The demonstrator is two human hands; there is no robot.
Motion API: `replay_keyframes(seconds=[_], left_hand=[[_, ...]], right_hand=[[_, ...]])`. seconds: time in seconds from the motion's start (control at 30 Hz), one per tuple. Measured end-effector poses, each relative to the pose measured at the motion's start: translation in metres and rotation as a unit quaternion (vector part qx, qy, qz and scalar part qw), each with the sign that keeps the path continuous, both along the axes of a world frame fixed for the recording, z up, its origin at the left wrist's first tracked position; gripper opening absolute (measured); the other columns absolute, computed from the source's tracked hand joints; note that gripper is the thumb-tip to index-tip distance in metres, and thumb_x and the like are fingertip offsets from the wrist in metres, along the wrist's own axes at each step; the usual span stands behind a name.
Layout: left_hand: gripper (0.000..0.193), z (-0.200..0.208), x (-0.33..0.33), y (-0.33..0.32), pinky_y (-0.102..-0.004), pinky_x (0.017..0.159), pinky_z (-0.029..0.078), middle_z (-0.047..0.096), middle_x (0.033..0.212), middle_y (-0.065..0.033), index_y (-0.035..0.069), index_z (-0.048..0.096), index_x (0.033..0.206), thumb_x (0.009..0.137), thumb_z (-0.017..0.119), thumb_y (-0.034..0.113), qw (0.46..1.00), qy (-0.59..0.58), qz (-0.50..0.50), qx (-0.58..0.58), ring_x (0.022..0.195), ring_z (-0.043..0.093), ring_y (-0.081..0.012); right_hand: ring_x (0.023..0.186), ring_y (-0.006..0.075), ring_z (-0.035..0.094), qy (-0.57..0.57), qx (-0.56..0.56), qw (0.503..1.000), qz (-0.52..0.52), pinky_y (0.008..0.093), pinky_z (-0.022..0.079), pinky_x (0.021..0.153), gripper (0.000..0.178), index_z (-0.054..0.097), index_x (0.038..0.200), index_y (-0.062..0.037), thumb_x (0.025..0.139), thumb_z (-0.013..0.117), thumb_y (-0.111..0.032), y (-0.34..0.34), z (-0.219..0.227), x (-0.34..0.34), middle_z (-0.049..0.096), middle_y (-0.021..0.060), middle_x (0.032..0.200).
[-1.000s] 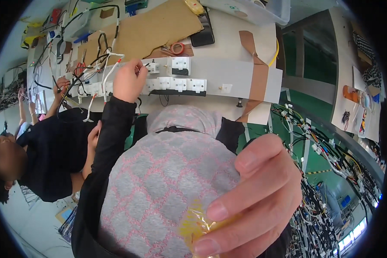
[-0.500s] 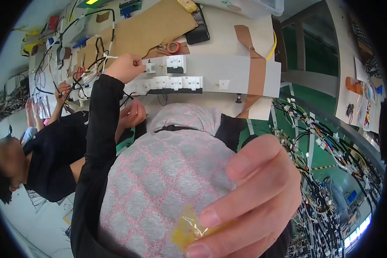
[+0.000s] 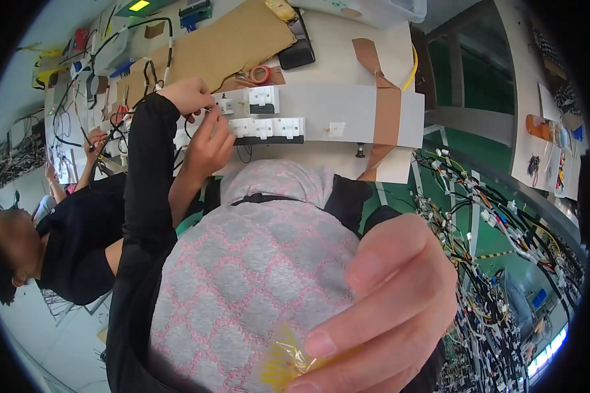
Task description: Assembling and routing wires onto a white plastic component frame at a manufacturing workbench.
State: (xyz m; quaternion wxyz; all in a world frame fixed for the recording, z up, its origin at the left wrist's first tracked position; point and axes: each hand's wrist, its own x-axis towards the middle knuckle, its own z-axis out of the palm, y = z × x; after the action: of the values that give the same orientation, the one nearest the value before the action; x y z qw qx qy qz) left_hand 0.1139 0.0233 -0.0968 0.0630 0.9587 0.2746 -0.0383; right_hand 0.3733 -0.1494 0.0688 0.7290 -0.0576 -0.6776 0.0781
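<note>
My left hand (image 3: pixel 187 97), in a black sleeve, reaches over the grey board (image 3: pixel 347 105) with its fingers pinched; what they hold is hidden. Its fingertips are beside a small white connector holder (image 3: pixel 225 105). A co-worker's hand (image 3: pixel 210 143) comes up from below and meets my fingertips there. Close to the camera, my right hand (image 3: pixel 400 295) is curled around a crinkled, see-through yellow plastic packet (image 3: pixel 283 363), partly covered by the fingers. White fixture blocks (image 3: pixel 263 128) stand in a row on the board, with another white block (image 3: pixel 263 97) above them.
Behind the board lie cardboard (image 3: pixel 210 46), a red tape roll (image 3: pixel 260 74) and a black tray (image 3: pixel 297 49). Brown tape (image 3: pixel 387 111) crosses the board. Black cables (image 3: pixel 170 49) loop at left, near a seated co-worker (image 3: pixel 78 242). Wire harnesses (image 3: pixel 491 216) hang at right.
The co-worker's hand has risen to my left fingertips. My left hand has shifted slightly left, its fingers still pinched. My right hand keeps the yellow packet, nearly unmoved.
</note>
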Motion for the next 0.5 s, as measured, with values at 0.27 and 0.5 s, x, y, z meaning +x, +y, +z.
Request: replay_keyframes(seconds=[0.27,0.5], left_hand=[[0.011,-0.026,-0.015,-0.018,-0.0426,0.092,0.05,0.062,0.096,-0.0232,-0.004,0.057,0.076,0.07,0.063,0.003,0.967,-0.068,-0.153,0.192,0.107,0.061,-0.0404],[0.014,-0.036,-0.027,0.055,-0.038,0.073,0.051,0.065,0.078,-0.017,-0.002,0.064,0.077,0.075,0.069,0.012,0.994,-0.002,0.06,-0.087,0.079,0.062,-0.0293]], right_hand=[[0.086,0.0176,0.065,-0.006,0.03,0.999,-0.014,0.0416,0.046,0.083,0.019,0.074,0.102,-0.0214,0.094,0.064,-0.035,-0.003,-0.003,0.0,0.073,-0.0006,0.103],[0.086,0.0175,0.065,-0.036,-0.031,0.998,-0.05,0.0415,0.046,0.085,0.02,0.074,0.104,-0.0218,0.094,0.063,-0.036,-0.03,0.005,0.0,0.073,-0.0004,0.103]])
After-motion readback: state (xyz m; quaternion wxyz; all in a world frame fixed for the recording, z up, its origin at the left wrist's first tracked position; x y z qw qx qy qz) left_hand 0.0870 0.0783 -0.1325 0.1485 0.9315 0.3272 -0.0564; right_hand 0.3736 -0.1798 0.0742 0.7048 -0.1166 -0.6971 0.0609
